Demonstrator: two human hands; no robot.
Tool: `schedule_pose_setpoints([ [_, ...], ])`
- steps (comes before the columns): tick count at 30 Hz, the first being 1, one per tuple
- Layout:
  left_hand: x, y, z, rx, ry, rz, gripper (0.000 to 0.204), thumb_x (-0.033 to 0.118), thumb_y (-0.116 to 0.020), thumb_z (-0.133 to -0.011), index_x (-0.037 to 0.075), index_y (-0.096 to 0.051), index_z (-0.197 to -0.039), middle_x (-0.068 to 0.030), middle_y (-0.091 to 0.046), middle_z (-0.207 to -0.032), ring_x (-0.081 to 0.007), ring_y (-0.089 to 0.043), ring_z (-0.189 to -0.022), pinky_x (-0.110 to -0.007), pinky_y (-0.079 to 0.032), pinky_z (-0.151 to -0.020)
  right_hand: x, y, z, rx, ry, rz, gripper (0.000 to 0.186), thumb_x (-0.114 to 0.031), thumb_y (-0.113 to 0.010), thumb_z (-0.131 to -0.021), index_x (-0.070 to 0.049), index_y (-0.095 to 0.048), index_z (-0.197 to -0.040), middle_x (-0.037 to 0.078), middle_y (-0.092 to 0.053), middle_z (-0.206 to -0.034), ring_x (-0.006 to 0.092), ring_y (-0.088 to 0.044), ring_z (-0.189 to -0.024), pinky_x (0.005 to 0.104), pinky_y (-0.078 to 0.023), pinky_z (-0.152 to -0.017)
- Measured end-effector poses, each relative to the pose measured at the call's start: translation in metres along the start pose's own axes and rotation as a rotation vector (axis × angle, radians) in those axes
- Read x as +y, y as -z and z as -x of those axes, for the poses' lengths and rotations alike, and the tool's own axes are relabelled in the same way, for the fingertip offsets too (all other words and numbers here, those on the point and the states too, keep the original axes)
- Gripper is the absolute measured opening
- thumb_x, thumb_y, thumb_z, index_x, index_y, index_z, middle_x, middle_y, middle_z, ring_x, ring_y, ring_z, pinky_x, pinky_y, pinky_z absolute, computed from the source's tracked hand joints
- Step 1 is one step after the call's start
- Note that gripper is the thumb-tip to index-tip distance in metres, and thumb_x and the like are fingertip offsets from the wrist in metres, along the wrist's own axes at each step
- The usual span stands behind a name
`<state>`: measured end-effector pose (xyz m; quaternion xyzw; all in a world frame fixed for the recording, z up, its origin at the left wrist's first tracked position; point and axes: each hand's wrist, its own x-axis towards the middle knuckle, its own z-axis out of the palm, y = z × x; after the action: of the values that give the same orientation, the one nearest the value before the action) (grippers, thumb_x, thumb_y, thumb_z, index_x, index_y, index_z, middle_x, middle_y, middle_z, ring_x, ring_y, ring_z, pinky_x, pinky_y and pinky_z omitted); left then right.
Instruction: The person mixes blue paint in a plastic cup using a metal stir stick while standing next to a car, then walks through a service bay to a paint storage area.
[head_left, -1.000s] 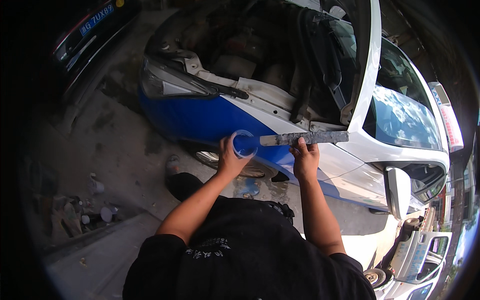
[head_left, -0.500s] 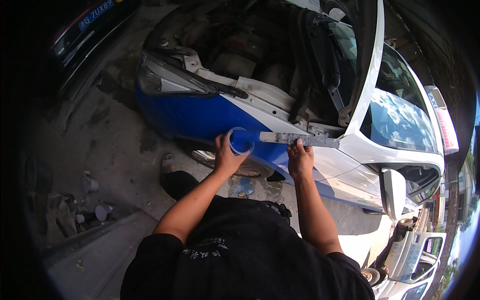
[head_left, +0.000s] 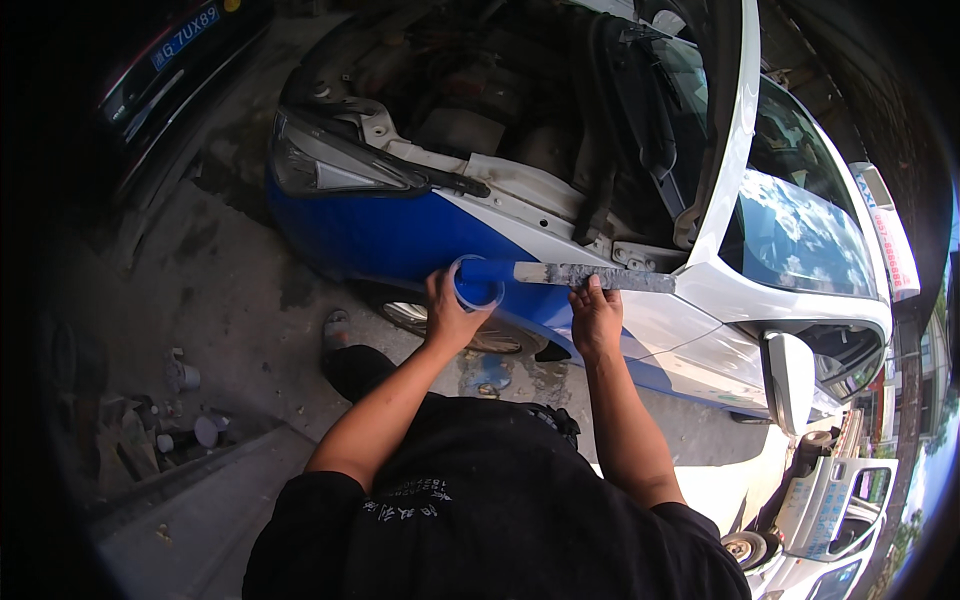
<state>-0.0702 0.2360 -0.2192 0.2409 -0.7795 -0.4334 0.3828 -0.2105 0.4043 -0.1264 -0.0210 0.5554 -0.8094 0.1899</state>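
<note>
My left hand is closed round a clear plastic cup with blue paint in it. A long flat stir stick is pinched near its grey, paint-crusted end by the fingers of my right hand. Its blue-coated end reaches over the rim into the cup, and the tip in the paint is hard to make out. Just beyond both hands stands the blue-and-white fender of a car.
The car's engine bay lies exposed under the raised hood. At right its side mirror sticks out. A dark car is at upper left. Cans and scraps litter the lower left floor; a white van stands at lower right.
The cup, the stick and both hands keep nearly the same pose. The whole view has shifted slightly.
</note>
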Motion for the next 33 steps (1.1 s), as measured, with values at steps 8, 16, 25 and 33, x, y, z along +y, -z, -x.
schedule_pose_setpoints([
  [8, -0.002, -0.001, 0.001, 0.004, -0.018, -0.019, 0.089, 0.023, -0.086, -0.066, 0.005, -0.036, -0.137, -0.0215, -0.046, -0.125, -0.0400, -0.043, -0.119, -0.048, -0.042, -0.098, 0.002, 0.004, -0.004, -0.001, 0.004, 0.020, 0.017, -0.018, -0.057, -0.099, -0.010, -0.051, -0.112, 0.004, -0.062, -0.100, 0.0176, -0.060, -0.086, 0.0334, -0.050, -0.078],
  [16, 0.004, 0.001, 0.003, 0.008, 0.035, 0.000, 0.088, 0.023, -0.087, -0.066, 0.007, -0.037, -0.137, -0.0201, -0.044, -0.125, -0.0392, -0.046, -0.117, -0.047, -0.043, -0.097, 0.000, 0.005, -0.004, -0.028, -0.009, -0.017, 0.015, -0.017, -0.058, -0.098, -0.011, -0.051, -0.110, 0.003, -0.061, -0.098, 0.0164, -0.059, -0.086, 0.0327, -0.049, -0.078],
  [25, 0.007, -0.002, 0.005, 0.033, -0.010, 0.040, 0.090, 0.023, -0.087, -0.066, 0.009, -0.035, -0.138, -0.0204, -0.044, -0.124, -0.0388, -0.047, -0.116, -0.047, -0.044, -0.096, 0.004, 0.015, -0.002, 0.007, -0.042, -0.054, 0.016, -0.018, -0.058, -0.098, -0.012, -0.052, -0.111, 0.002, -0.062, -0.100, 0.0165, -0.059, -0.088, 0.0322, -0.049, -0.077],
  [33, 0.005, -0.012, 0.011, -0.020, -0.038, 0.009, 0.089, 0.022, -0.087, -0.066, 0.008, -0.036, -0.137, -0.0192, -0.047, -0.124, -0.0382, -0.045, -0.118, -0.046, -0.044, -0.096, 0.013, 0.038, 0.009, 0.004, -0.035, -0.112, 0.018, -0.018, -0.058, -0.098, -0.015, -0.052, -0.115, 0.000, -0.062, -0.101, 0.0148, -0.060, -0.090, 0.0317, -0.049, -0.078],
])
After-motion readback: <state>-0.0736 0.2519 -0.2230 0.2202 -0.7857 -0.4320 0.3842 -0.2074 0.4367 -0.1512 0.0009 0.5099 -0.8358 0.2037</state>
